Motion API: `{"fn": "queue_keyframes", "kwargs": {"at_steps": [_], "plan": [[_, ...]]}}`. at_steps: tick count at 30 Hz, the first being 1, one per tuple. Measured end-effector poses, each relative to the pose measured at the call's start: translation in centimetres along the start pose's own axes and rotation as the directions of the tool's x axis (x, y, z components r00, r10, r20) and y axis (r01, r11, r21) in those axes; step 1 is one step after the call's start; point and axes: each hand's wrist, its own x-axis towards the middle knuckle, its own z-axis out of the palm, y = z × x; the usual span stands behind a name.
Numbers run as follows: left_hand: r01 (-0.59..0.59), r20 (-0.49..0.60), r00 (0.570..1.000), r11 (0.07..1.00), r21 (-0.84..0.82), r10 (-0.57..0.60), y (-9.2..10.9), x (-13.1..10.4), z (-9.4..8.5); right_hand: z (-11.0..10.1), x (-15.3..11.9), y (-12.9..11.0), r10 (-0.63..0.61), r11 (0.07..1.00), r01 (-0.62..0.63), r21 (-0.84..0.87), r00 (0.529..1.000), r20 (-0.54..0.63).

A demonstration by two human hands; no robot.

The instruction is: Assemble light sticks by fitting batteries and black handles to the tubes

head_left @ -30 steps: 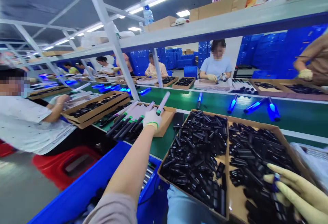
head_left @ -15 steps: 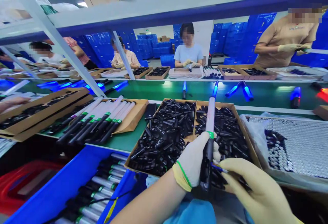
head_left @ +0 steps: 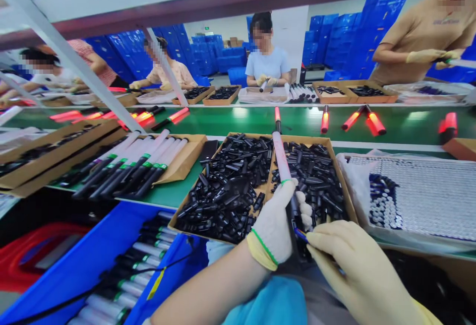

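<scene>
Centrally, low in frame, a wand (head_left: 281,159) is gripped at its black handle by the left hand (head_left: 275,226), closed round it, tube tilted up-left over a box (head_left: 336,176) of black parts. Right hand (head_left: 357,270), lower right, pinches a small blue piece (head_left: 301,235) against the handle.

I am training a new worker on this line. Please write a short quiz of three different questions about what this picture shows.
1. True or false: the left hand grips a baton with a white tube and a black handle.
2. What fills the cardboard tray behind the hands? A. black cylindrical parts B. white gloves C. red caps
3. What colour do the lit batons on the green belt glow?

Key:
1. True.
2. A.
3. Red. The right hand works at the baton's handle end; what it pinches there is too small to tell.
</scene>
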Motion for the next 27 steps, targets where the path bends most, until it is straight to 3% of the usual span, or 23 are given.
{"fn": "queue_keyframes", "kwargs": {"at_steps": [7,12,18,23,27], "plan": [[-0.027,0.063,0.998,1.000,-0.012,0.028,0.1,-0.3,-0.1,1.0,-0.3,0.1,0.030,0.998,-0.029,-0.050,1.000,0.003],[-0.044,0.032,0.999,0.999,0.004,0.044,0.0,-0.4,-0.1,1.1,-0.4,0.0,0.084,0.996,-0.083,0.021,0.996,-0.032],[-0.041,-0.016,0.999,0.999,-0.023,0.041,0.1,-0.4,0.3,1.6,-0.2,0.1,0.057,0.995,-0.057,-0.086,0.998,-0.011],[-0.040,-0.034,0.999,0.997,-0.064,0.038,-0.1,-0.1,-0.3,1.6,0.1,0.3,0.056,0.998,-0.058,0.012,0.993,0.107],[-0.041,-0.056,0.998,0.993,-0.107,0.035,0.0,0.1,-0.8,0.8,0.8,-0.4,0.107,0.979,-0.146,0.144,0.963,0.248]]}}
